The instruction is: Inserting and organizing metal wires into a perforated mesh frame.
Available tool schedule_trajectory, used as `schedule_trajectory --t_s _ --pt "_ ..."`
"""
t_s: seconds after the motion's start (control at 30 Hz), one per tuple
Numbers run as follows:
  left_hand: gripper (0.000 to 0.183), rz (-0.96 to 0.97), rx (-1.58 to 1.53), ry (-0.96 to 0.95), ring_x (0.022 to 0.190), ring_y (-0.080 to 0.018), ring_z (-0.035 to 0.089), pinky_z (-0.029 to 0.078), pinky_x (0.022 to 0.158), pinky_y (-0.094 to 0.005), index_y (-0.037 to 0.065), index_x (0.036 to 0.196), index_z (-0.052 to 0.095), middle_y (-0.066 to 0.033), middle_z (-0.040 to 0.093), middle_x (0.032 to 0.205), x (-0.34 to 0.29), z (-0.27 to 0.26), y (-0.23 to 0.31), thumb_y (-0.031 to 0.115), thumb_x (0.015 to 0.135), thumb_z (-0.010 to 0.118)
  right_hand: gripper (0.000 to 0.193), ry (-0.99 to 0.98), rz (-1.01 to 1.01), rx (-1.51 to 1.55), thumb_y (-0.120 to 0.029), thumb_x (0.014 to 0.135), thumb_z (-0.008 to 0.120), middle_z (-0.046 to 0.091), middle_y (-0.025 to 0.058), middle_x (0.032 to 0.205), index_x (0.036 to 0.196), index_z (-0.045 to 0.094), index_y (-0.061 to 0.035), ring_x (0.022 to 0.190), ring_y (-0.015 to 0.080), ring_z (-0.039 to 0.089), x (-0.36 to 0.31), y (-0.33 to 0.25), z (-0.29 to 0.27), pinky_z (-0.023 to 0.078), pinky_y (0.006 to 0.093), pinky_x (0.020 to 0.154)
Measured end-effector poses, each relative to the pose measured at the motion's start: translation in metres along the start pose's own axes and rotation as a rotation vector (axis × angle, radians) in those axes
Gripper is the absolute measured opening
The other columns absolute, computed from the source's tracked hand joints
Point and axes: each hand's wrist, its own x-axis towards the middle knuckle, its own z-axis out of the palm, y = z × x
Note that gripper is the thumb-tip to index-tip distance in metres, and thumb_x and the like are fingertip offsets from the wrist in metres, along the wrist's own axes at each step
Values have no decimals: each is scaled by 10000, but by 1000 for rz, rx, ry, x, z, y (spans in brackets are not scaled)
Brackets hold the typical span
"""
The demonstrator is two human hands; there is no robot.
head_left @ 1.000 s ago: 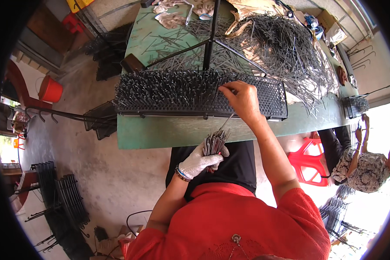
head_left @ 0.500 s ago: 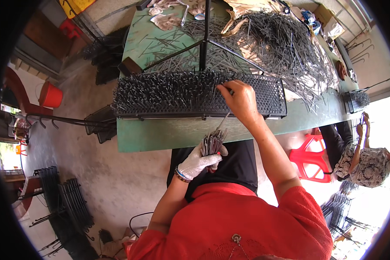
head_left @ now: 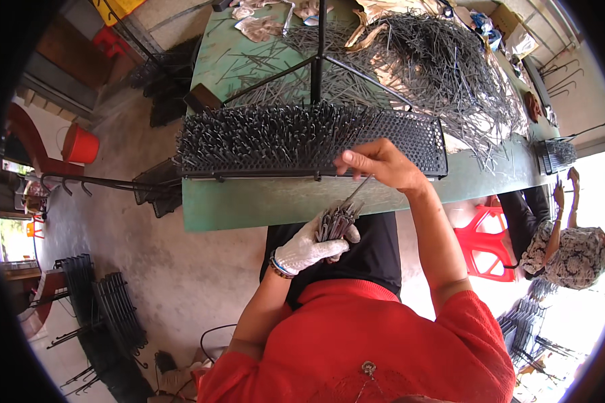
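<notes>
Head view, left to right: a red bucket (head_left: 81, 143) is standing on the floor, well apart from the green table (head_left: 249, 208), where a black perforated tray (head_left: 413, 141) is lying along the near edge, its left and middle stretch bristling with upright dark strips (head_left: 249, 138). Below it, the gloved left hand (head_left: 302, 250) is gripping a bundle of strips (head_left: 336, 223), fingers wrapped snugly around it, while one strip (head_left: 359, 190) is poking out above the rest. The bare right hand (head_left: 393, 168) is hovering just beyond that strip, fingers loosely bent (whether they are touching its tip, I cannot tell). The step in hand seems to be taking a single strip from the bundle; the next move is likely calling for a fine pinch, then a steady aim at a free hole in the tray's right end. Farther right, a heap of loose strips (head_left: 437, 60) is covering the table, a red stool (head_left: 484, 248) is standing below, and a co-worker (head_left: 575, 258) is sitting beyond.
</notes>
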Motion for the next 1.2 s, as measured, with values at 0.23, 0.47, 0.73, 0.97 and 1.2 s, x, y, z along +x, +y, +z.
schedule_trajectory --t_s 0.23,0.47,0.73,0.97,1.2 --pt "365 4 24 -69 596 -74 524 442 528 -227 50 1170 518 -23 610 890 7 2 -5 30 820 619 252 -149 -114 126 -229 891 658 688 44 818 953 700 12 753 95 598 -2 21 6 498 258 715" --pt "195 1 -234 1 588 -78 543 462 534 -229 4 978 609 -21 597 758 8 -5 -29 114 819 636 216 485 -308 64 -165 920 617 688 63 833 994 665 33 737 86 611 3 16 -1 496 222 680" --pt "176 -32 -213 59 558 -71 522 452 525 -225 10 974 604 0 554 655 8 -1 -23 109 830 626 199 819 -501 -376 -80 874 651 702 88 867 1054 666 4 764 94 638 18 19 13 506 243 681" --pt "148 -13 -211 68 533 -62 525 453 504 -215 15 964 596 3 564 657 7 -7 -28 120 861 613 176 875 -705 -692 -18 807 689 681 128 871 982 678 -17 752 238 652 26 21 13 509 295 670" --pt "136 -17 -247 126 525 -63 529 456 497 -218 10 961 593 3 567 654 6 -2 -24 126 891 594 165 867 -746 -743 -4 788 695 676 114 832 951 681 -29 709 254 626 29 25 16 495 324 646"
